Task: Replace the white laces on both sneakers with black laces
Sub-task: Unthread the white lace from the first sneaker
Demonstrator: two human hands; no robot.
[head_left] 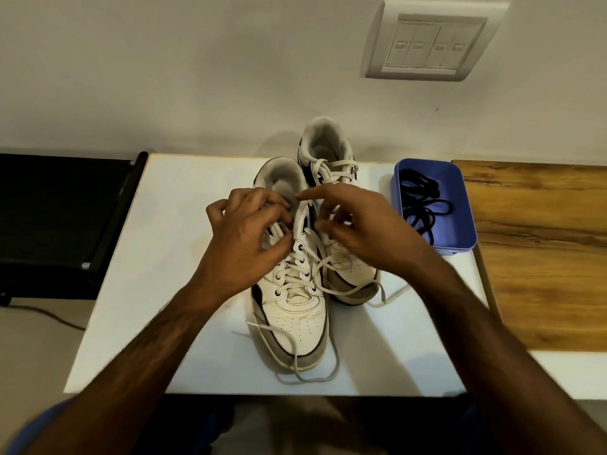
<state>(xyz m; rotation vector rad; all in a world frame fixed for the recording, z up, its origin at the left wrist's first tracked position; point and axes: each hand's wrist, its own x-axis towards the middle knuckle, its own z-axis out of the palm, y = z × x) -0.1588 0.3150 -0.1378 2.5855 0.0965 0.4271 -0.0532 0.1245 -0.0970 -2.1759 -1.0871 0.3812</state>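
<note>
- White counter (184,257) fills the centre of the frame beneath a plain wall that carries a switch plate (430,41) at the upper right; a wood-grain surface (542,257) adjoins it at the right, and a black object (59,218) stands at the left.
- Two white high-top sneakers stand side by side at the centre, toes toward the lower edge: the near sneaker (295,316) lower, the far sneaker (331,152) higher and just to its right, touching it.
- White laces (308,376) remain threaded through both sneakers; the loose ends of the near one trail over its toe onto the counter.
- Left hand (246,244), fingers curled, pinches the white lace at the upper eyelets of the near sneaker.
- Right hand (354,224), fingers bent, pinches the lace at the opposite eyelet row, between the two sneakers.
- Blue tray (466,224), right of centre near the far sneaker, holds the coiled black laces (423,205).
</note>
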